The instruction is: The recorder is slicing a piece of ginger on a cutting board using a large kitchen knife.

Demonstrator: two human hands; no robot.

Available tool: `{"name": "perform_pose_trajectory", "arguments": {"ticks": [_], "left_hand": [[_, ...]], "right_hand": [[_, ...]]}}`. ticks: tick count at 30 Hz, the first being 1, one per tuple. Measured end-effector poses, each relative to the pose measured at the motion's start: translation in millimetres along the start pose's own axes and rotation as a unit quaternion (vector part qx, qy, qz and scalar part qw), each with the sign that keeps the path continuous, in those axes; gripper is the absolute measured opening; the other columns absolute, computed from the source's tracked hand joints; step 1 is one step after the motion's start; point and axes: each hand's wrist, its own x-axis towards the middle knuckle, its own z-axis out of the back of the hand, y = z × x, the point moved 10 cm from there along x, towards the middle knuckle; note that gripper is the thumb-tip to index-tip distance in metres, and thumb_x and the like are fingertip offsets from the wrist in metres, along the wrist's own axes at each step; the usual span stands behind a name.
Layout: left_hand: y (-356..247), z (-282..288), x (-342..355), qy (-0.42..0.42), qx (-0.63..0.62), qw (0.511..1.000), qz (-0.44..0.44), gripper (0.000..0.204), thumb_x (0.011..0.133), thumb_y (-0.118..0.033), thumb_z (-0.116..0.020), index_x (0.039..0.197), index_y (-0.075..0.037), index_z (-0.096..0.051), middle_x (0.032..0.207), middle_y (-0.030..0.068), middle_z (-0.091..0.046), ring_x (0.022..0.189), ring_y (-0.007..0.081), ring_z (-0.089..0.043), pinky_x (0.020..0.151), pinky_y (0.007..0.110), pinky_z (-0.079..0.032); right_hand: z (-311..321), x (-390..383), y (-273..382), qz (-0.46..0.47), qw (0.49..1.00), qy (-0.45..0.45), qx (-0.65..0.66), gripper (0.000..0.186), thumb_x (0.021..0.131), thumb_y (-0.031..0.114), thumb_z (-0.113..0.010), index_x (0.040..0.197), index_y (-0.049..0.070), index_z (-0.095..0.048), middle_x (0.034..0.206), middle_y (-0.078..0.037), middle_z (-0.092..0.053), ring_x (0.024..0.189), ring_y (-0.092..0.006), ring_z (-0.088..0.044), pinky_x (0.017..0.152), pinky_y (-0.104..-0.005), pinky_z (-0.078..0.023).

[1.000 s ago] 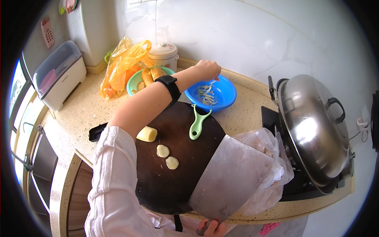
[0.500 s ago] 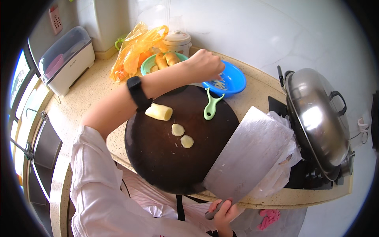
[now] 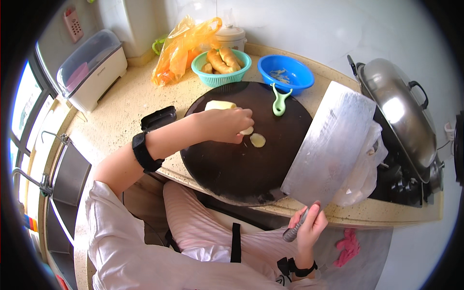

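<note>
My left hand (image 3: 226, 124) is over the round dark cutting board (image 3: 222, 174), fingers bent down and pinched at the edge of a pale yellow root slice (image 3: 247, 131). A second slice (image 3: 257, 140) lies flat just to its right. Behind my wrist rests a peeled pale yellow root piece (image 3: 220, 105), partly covered by the hand. My right hand (image 3: 309, 227) grips the handle of a broad cleaver (image 3: 331, 145). Its wide blade is held up at the board's right edge, covering part of the counter. A light green peeler (image 3: 279, 102) lies at the board's far side.
Behind the board are a green basket (image 3: 221, 79) of tan, unpeeled roots, a blue bowl (image 3: 295, 83) with pale shreds, and an orange plastic bag (image 3: 186, 46). A black tray (image 3: 158, 118) is at left. A lidded steel wok (image 3: 396, 111) stands on the stove at right.
My left hand has come back from over the blue bowl to the slices on the board. My right hand still holds the cleaver. The whole view has shifted, revealing the black tray.
</note>
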Motion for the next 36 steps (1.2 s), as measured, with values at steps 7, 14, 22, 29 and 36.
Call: {"name": "perform_pose_trajectory", "arguments": {"ticks": [7, 14, 22, 29, 36], "left_hand": [[-17, 11, -9, -0.169, 0.2, 0.965, -0.019, 0.015, 0.074, -0.016, -0.065, 0.082, -0.005, -0.058, 0.078, 0.0066, -0.057, 0.075, 0.0231, -0.062, 0.071, 0.032, -0.05], [-67, 21, -86, -0.256, 0.24, 0.935, 0.048, 0.019, 0.067, -0.004, -0.06, 0.086, -0.001, -0.055, 0.077, 0.0073, -0.049, 0.074, 0.0216, -0.055, 0.069, 0.031, -0.046], [-72, 9, -147, -0.354, 0.011, 0.908, 0.226, 0.051, 0.074, -0.019, -0.072, 0.116, 0.003, -0.055, 0.094, 0.0108, -0.058, 0.086, 0.0238, -0.054, 0.076, 0.033, -0.043], [-31, -17, -163, -0.416, -0.216, 0.833, 0.294, 0.05, 0.072, -0.012, -0.073, 0.116, -0.001, -0.055, 0.098, 0.0105, -0.06, 0.094, 0.0281, -0.055, 0.088, 0.038, -0.041], [-15, -22, -150, -0.405, -0.184, 0.822, 0.355, 0.052, 0.067, -0.024, -0.08, 0.111, -0.006, -0.058, 0.094, 0.0067, -0.06, 0.093, 0.0233, -0.055, 0.085, 0.035, -0.035]], "right_hand": [[-5, 5, 7, 0.005, 1.0, 0.022, 0.004, 0.03, 0.101, 0.02, -0.039, 0.08, -0.001, -0.041, 0.059, -0.009, -0.048, 0.043, -0.0123, -0.048, 0.039, -0.0263, -0.042], [-9, 20, 16, -0.058, 0.995, 0.078, -0.013, 0.034, 0.101, 0.027, -0.042, 0.081, 0.0, -0.047, 0.054, -0.006, -0.048, 0.04, -0.0103, -0.046, 0.038, -0.0236, -0.038], [-24, 30, 47, -0.065, 0.975, 0.164, -0.138, 0.022, 0.097, 0.016, -0.051, 0.089, -0.005, -0.055, 0.063, -0.005, -0.053, 0.047, -0.0072, -0.047, 0.04, -0.0216, -0.038], [-43, 30, 76, -0.071, 0.938, 0.216, -0.26, 0.022, 0.097, 0.012, -0.049, 0.085, -0.005, -0.055, 0.057, -0.001, -0.049, 0.046, -0.0052, -0.045, 0.057, -0.0236, -0.048], [-54, 34, 81, -0.12, 0.904, 0.222, -0.345, 0.024, 0.097, 0.011, -0.049, 0.08, -0.006, -0.054, 0.054, 0.0, -0.049, 0.045, -0.004, -0.044, 0.069, -0.0248, -0.051]]}}
